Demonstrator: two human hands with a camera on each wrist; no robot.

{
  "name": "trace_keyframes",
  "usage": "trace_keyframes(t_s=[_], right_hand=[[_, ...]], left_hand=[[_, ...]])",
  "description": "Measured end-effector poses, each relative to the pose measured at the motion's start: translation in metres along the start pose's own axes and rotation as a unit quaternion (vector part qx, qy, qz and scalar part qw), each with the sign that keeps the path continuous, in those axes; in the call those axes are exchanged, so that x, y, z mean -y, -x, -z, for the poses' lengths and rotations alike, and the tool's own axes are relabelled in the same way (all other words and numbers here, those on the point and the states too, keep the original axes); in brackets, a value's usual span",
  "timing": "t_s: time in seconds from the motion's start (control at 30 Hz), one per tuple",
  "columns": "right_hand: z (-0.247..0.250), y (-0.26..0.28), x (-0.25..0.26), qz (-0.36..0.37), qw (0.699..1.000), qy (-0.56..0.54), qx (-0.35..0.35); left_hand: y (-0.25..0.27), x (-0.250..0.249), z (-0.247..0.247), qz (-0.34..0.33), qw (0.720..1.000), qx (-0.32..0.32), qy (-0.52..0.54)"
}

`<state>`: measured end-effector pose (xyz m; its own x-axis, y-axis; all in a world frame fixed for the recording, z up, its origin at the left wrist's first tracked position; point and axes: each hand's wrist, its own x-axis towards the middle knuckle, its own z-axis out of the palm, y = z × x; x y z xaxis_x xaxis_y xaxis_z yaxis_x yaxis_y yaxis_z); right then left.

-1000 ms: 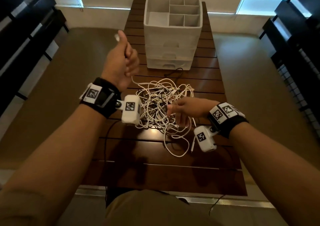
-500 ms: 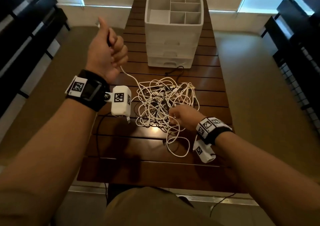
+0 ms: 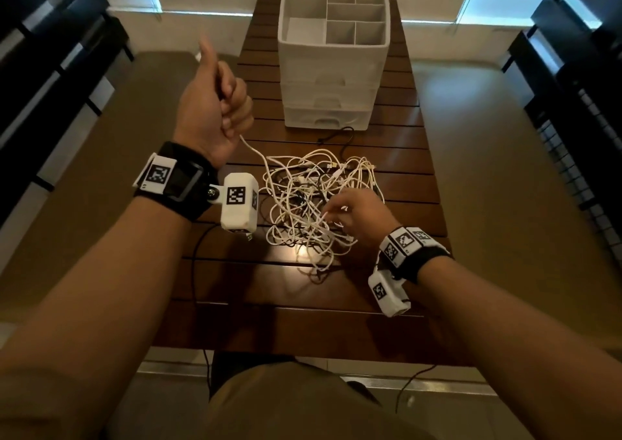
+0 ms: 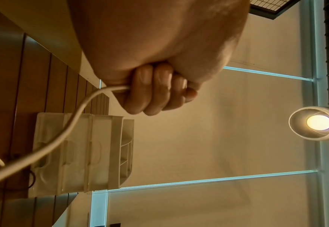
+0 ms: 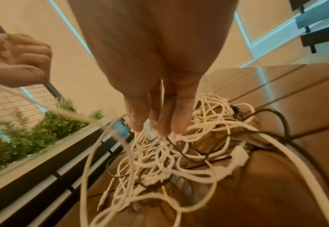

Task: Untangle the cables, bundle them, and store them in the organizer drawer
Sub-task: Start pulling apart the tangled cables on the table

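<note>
Left hand raised above the counter's left edge, thumb up, fingers clenched round one white cable. Cable leaves the bottom of the fist and slopes down to the right into the tangle of cables. Seen from the left wrist, same cable emerges beside the little finger and curves away across the front of the organizer.

Right hand low, at the right side of the tangle, palm down, fingers nearly straight and pointing into the pile. Fingertips among the white strands; one thin strand runs up between two fingers. Whether anything is actually pinched: cannot tell, right wrist view blurred.

Tangle lying mid-counter, between the two hands, mostly white strands with a few black ones threaded through. Nearer to the right hand, which touches it; left hand well above and to the left, joined to it only by the held cable.

Organizer standing at the far end of the counter, beyond the tangle, three drawers shut, divided tray on top. Black cable looped just in front of its base.
</note>
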<state>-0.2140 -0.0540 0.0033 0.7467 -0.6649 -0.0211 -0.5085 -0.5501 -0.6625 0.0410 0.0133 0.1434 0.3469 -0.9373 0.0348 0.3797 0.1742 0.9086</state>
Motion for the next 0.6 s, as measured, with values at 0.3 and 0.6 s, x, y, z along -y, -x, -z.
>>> trace_keyframes(t_s=[0.3,0.6], right_hand=[[0.077,0.009,0.023,-0.041,0.989,0.140,0.032],[0.070,0.015,0.018,-0.109,0.966,0.201,0.124]], left_hand=[[0.004,-0.003,0.003,-0.004,0.999,-0.002,0.032],[0.005,0.001,-0.006,0.026,0.993,0.046,0.102]])
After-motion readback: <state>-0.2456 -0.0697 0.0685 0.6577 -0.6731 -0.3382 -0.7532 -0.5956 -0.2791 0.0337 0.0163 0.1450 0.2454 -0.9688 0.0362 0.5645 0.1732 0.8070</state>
